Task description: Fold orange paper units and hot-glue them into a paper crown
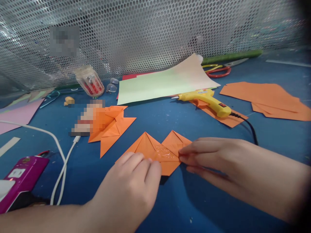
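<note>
A piece of folded orange paper (170, 168) with two pointed peaks lies between my hands on the blue table. Clear, shiny glue (165, 152) is spread over its middle. My left hand (132, 181) is closed on the left part of the paper, its curled fingers hiding the edge there. At the right edge, the fingertips of my right hand (213, 158) are pressed together on the paper. Another folded orange paper piece (119, 126) rests behind my left hand. Farther right, a yellow glue gun (204, 98) lies on an orange scrap.
Orange sheets (264, 97) lie at the right. Pale green paper (160, 87) and red-handled scissors (220, 72) are near the perforated metal screen (150, 38). A jar with red contents (90, 81) tilts at the back left. A purple power strip (26, 174) and white cable (63, 168) occupy the left.
</note>
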Demonstrator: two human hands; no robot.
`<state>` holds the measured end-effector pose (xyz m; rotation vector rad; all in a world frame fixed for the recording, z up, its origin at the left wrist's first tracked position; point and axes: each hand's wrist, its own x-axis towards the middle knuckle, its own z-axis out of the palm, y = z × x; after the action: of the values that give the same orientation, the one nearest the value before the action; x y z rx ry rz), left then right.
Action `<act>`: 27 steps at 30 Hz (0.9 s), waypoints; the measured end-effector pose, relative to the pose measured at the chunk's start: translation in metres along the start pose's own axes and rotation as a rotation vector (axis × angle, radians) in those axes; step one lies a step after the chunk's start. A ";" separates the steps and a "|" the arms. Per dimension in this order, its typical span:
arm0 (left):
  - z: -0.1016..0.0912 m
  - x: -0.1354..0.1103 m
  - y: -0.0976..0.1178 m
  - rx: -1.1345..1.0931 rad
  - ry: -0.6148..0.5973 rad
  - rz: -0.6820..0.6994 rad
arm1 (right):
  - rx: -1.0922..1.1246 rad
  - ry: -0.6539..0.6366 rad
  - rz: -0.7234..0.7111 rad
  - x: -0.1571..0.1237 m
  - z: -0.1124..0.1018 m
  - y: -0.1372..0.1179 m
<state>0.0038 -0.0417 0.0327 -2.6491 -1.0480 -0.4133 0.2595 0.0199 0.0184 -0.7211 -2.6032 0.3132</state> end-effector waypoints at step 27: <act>0.010 0.027 -0.027 -0.634 -0.357 -0.651 | 0.386 -0.027 0.440 0.015 0.007 0.008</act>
<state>0.0059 -0.0028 0.0366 -2.8970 -2.2314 -0.4599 0.2481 0.0339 0.0143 -1.1370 -2.2800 0.9299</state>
